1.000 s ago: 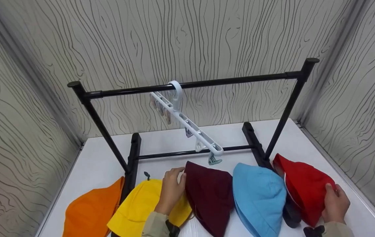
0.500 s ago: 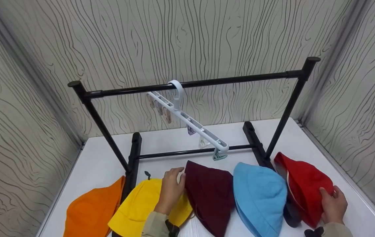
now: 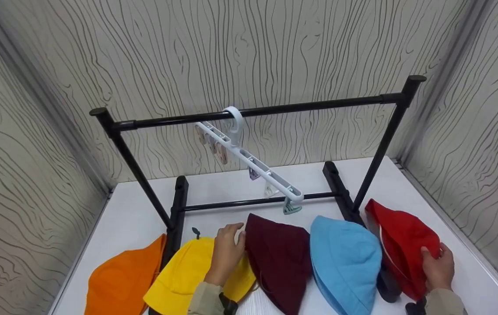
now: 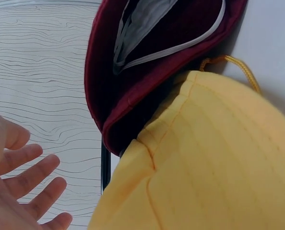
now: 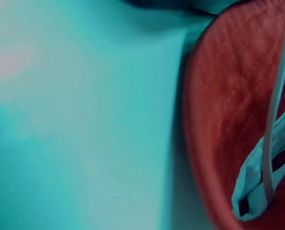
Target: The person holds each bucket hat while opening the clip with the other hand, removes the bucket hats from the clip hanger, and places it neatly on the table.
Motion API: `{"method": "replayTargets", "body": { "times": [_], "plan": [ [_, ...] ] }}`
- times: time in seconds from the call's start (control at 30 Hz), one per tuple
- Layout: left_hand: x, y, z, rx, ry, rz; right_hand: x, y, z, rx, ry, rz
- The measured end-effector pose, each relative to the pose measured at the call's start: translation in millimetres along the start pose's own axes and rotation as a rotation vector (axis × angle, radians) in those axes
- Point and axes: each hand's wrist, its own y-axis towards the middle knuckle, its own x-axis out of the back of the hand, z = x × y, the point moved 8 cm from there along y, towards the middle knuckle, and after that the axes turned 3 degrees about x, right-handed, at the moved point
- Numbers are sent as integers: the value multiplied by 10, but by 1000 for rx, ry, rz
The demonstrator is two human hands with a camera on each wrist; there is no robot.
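Observation:
Five would-be separate spots of colour are bucket hats lying in a row. At the right, my right hand [image 3: 439, 269] pinches the crown of the red bucket hat [image 3: 406, 240], thumb on the near side. The right wrist view shows that hat's underside, with a white strap and lining; the hand is out of that view. My left hand [image 3: 225, 251] is over the yellow bucket hat [image 3: 181, 267], beside the maroon bucket hat [image 3: 275, 253]. Its fingers [image 4: 39, 172] are spread and relaxed, holding nothing. A light-blue bucket hat [image 3: 343, 258] lies between the maroon and red ones.
An orange bucket hat [image 3: 122, 278] lies at the far left. Behind the row stands a black rack [image 3: 310, 106], its feet reaching between the hats. A white clip hanger [image 3: 253, 164] hangs from the bar. Patterned walls [image 3: 275, 52] enclose the white table [image 3: 126, 218].
The red hat and my right hand have shifted slightly left. The hanger swung a little to the right, then stayed nearly still. My left hand has barely moved.

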Motion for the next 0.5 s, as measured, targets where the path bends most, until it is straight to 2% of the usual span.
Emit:
{"method": "replayTargets", "body": {
  "times": [0.17,0.27,0.4,0.5],
  "plan": [
    [26,-11,-23,-50,-11,-31,-33,-11,63,65,-75,14],
    [31,-18,-22,-57,-13,-36,-46,-11,82,70,-93,11],
    [26,-24,4,-39,-17,-31,-51,7,123,89,-145,7],
    [9,-20,21,-25,-10,-12,-38,28,160,124,-251,5]
  ]
}}
